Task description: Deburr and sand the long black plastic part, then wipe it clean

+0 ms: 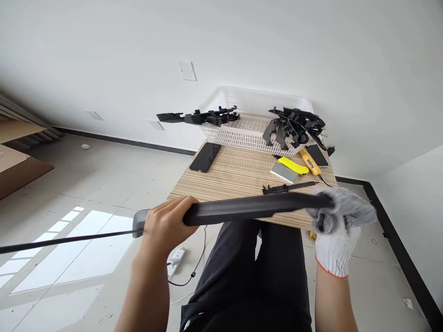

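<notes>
A long dark plastic trim piece (238, 210) spans the view in front of my lap, above the table's near edge. My bare left hand (169, 220) is wrapped round it near its left end, where a narrow rod-like part runs on to the left edge. On my right hand (334, 244) is a white knitted glove with an orange cuff. That hand is closed on a grey fluffy cloth (355, 207), which is bunched round the trim piece's right end. The cloth hides most of the right fingers, and motion blurs it slightly.
On the striped table (238, 166) lie a phone (205, 157), a caliper (289, 187), a yellow-handled tool (309, 161), a bright yellow strip (293, 165) and a grey pad (284, 173). Behind, a white basket (242, 138) holds black plastic parts (297, 124). A power strip (177, 260) lies on the floor.
</notes>
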`<state>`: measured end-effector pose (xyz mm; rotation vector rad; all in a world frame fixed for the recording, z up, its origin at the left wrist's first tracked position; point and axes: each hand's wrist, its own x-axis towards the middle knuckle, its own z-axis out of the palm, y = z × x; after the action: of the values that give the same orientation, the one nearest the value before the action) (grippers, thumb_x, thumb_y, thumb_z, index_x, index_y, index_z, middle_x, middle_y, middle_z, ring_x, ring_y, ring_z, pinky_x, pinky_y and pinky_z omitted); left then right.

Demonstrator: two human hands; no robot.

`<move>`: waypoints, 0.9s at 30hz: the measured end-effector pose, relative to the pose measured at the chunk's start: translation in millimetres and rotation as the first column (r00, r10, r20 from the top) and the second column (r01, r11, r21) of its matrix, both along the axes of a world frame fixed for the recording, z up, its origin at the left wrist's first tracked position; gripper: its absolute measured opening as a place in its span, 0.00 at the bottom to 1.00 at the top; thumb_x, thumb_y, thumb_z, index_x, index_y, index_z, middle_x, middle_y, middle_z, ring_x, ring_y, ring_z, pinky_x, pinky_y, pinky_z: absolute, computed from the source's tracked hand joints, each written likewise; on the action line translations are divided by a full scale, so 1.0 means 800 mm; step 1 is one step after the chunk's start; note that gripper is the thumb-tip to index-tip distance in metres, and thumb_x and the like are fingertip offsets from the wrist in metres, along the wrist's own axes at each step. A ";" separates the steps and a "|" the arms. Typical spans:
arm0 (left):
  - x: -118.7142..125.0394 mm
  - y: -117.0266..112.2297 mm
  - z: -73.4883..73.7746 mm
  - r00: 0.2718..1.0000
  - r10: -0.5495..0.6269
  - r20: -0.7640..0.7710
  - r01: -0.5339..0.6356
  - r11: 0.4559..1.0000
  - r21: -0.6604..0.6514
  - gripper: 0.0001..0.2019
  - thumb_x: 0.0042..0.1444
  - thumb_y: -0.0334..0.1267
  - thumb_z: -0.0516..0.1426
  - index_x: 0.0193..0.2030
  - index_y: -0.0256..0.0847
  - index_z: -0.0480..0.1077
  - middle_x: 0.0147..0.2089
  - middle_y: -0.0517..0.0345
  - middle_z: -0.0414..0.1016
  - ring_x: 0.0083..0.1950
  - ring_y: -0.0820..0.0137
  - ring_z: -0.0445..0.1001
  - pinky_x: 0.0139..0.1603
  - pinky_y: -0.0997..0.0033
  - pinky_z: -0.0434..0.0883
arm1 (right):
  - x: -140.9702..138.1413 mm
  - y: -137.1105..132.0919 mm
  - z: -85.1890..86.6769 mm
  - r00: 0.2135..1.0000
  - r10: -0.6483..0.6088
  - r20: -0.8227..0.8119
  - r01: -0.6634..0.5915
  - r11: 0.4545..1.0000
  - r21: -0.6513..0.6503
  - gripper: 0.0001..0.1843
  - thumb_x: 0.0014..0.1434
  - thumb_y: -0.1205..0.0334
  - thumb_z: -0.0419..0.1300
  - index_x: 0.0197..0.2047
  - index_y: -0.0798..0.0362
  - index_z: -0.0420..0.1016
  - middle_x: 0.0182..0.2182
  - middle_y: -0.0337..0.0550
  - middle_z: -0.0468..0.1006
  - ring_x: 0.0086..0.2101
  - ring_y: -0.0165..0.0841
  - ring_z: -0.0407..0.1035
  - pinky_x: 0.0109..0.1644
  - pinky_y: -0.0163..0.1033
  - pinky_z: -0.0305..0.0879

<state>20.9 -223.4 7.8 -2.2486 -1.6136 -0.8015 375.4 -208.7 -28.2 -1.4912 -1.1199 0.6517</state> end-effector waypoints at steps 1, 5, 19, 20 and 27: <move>-0.005 -0.003 0.000 0.998 0.052 0.029 -0.052 0.999 -0.010 0.09 0.52 0.27 0.54 0.36 0.46 0.66 0.27 0.65 0.74 0.27 0.70 0.72 0.27 0.71 0.65 | -0.004 0.014 0.007 0.996 -0.063 0.069 0.063 0.998 0.006 0.24 0.69 0.45 0.52 0.56 0.51 0.77 0.43 0.58 0.81 0.42 0.49 0.75 0.37 0.51 0.72; -0.013 -0.003 0.002 0.991 0.077 0.107 -0.081 0.996 0.027 0.10 0.55 0.26 0.57 0.39 0.48 0.68 0.30 0.62 0.74 0.32 0.66 0.74 0.34 0.68 0.68 | -0.026 0.067 0.035 0.949 0.076 0.307 -0.045 0.993 -0.105 0.24 0.54 0.47 0.70 0.48 0.53 0.81 0.47 0.58 0.81 0.45 0.50 0.75 0.43 0.49 0.71; -0.028 -0.010 0.003 0.828 0.377 0.414 -0.334 0.926 -0.175 0.06 0.60 0.44 0.62 0.40 0.48 0.78 0.34 0.57 0.80 0.37 0.61 0.77 0.43 0.61 0.72 | 0.010 0.091 0.030 0.414 0.475 0.776 -0.275 0.878 -0.391 0.23 0.71 0.55 0.52 0.65 0.41 0.74 0.68 0.42 0.70 0.61 0.47 0.67 0.53 0.48 0.72; -0.023 -0.007 0.005 0.782 0.417 0.462 -0.322 0.906 -0.274 0.08 0.58 0.47 0.62 0.40 0.47 0.77 0.33 0.58 0.79 0.34 0.63 0.76 0.38 0.64 0.72 | 0.008 0.093 0.027 0.415 0.472 0.777 -0.283 0.879 -0.383 0.24 0.71 0.55 0.52 0.67 0.41 0.71 0.69 0.42 0.69 0.62 0.46 0.67 0.54 0.47 0.72; 0.010 0.014 -0.003 0.619 0.405 0.673 0.080 0.819 -0.568 0.25 0.52 0.60 0.64 0.46 0.42 0.77 0.34 0.55 0.82 0.34 0.60 0.82 0.40 0.62 0.77 | 0.028 0.130 0.022 0.159 0.482 0.862 -0.042 0.875 -0.482 0.24 0.64 0.67 0.53 0.61 0.55 0.76 0.55 0.56 0.80 0.55 0.49 0.71 0.53 0.48 0.68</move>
<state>28.7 -212.6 5.1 -2.1095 -2.7283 -1.5793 397.7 -104.3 -10.3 -2.1118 -2.4523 -0.0277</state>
